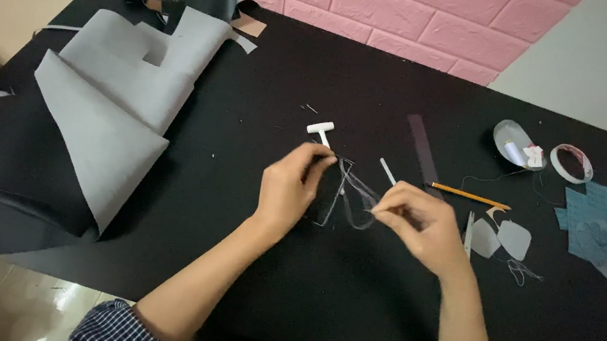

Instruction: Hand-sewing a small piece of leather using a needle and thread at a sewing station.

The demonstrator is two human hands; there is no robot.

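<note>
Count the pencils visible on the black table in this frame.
1. A single orange pencil lies on the black table, just right of the right hand and below the dark strip. Others could be hidden under the scraps.

Soft, even indoor light falls across the black counter [374, 87], which swallows most detail and reads nearly flat. Shadows are faint; only the curled grey sheet [107, 121] at nine o'clock throws a dark fold beneath itself. A pale sheen glints off the floor [68, 296] at seven o'clock. The right hand [423, 226] is smeared by motion blur, while the left hand [290, 188] stays fairly sharp. Wide-angle distortion bends the counter's edges outward towards the frame corners.
</note>
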